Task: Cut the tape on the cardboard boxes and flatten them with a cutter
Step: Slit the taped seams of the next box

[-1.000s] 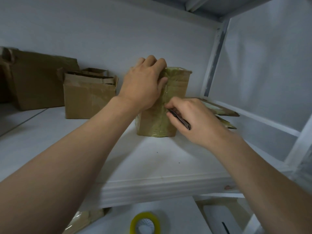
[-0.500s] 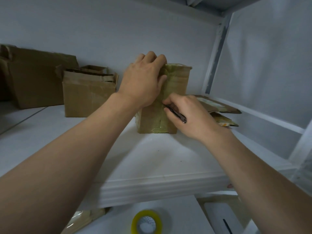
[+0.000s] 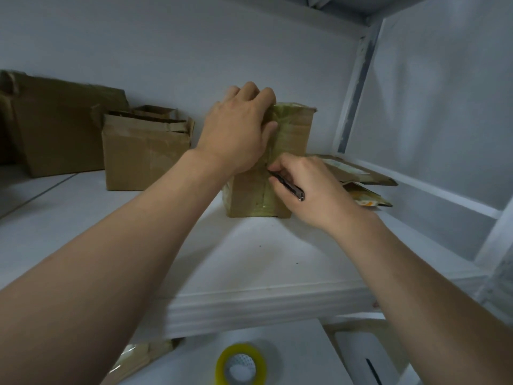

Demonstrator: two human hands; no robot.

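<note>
Yellow-rimmed, a roll of tape [image 3: 241, 349] lies nearest, on the level below the white shelf [image 3: 249, 259]. Farther in, the right hand [image 3: 313, 190] has its fingers clenched round a slim dark cutter [image 3: 287, 186], whose tip meets the glossy tape strip running down the front of the taped box [image 3: 294, 134]. That box stands upright on the shelf toward its right end. The left hand [image 3: 236, 134] grasps it from above, fingers curled over the top edge and thumb pressed on the front face beside the strip.

The thumb sits close to the cutting line, so a blade that jumps upward could nick it. The box looks light, so a hard drag might tip it or slide it back.

Behind, flattened cardboard [image 3: 358, 173] lies right and two open boxes [image 3: 144, 154] stand left.
</note>
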